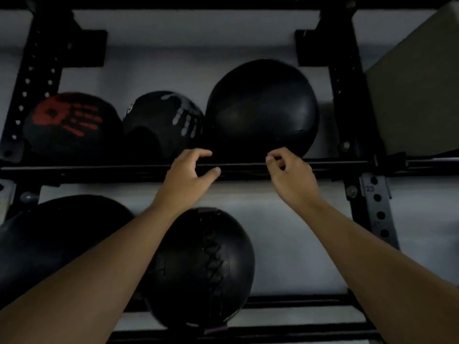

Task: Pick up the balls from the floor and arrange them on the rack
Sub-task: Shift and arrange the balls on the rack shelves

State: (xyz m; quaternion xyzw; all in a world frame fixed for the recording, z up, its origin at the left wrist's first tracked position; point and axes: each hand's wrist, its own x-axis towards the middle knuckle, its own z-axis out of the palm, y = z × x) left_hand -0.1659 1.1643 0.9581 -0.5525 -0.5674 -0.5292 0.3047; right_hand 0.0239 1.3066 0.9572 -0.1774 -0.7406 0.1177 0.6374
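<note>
A large plain black ball rests on the upper shelf of the black metal rack, at its right end. Left of it sit a black ball with a grey handprint and a black ball with a red handprint. My left hand and my right hand hover just below the large ball, over the shelf's front rail. Both have curled, parted fingers and hold nothing. On the lower shelf lie a stitched black ball and another black ball, partly hidden by my left forearm.
Black perforated uprights frame the shelf on both sides. A grey-green box-like block sits to the right of the right upright. A pale wall lies behind the rack. The scene is dim.
</note>
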